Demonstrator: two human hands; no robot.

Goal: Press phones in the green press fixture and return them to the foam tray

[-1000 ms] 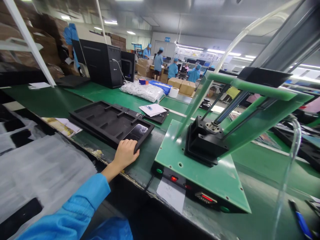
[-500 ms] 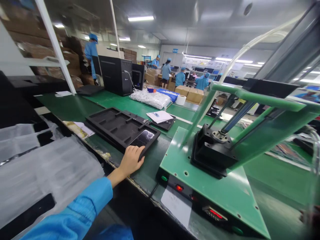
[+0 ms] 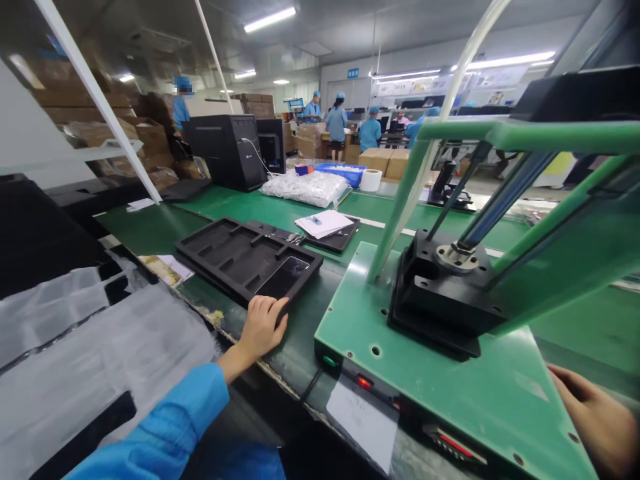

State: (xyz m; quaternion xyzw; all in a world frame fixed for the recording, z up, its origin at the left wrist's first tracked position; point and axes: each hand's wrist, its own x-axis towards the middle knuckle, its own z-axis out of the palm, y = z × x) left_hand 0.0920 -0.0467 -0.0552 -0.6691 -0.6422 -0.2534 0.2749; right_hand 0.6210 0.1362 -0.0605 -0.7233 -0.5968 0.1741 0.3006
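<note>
My left hand [image 3: 263, 327] grips the near right corner of a black foam tray [image 3: 215, 272], fingers over its rim and thumb at the side. Inside that corner compartment lies a dark glossy phone [image 3: 284, 277]; the other compartments that I can see look bare. My right hand [image 3: 595, 413] is at the right edge of the view, beside the right side of a green press machine [image 3: 350, 320]. Its fingertips are hidden behind the machine's edge, so their grip does not show. A black press block [image 3: 440, 287] sits low on the machine's base plate.
Behind the tray are papers [image 3: 325, 223] on a dark tray, a bubble-wrap bundle [image 3: 305, 190], a blue bin [image 3: 345, 173] and a white roll [image 3: 371, 180]. A black computer case [image 3: 225, 150] stands at the back left. Translucent sheets [image 3: 115, 353] lie at left. Co-workers are far off.
My right hand has come into view beside the machine's right side. The camera view has shifted a little. My left hand remains at the tray corner.
</note>
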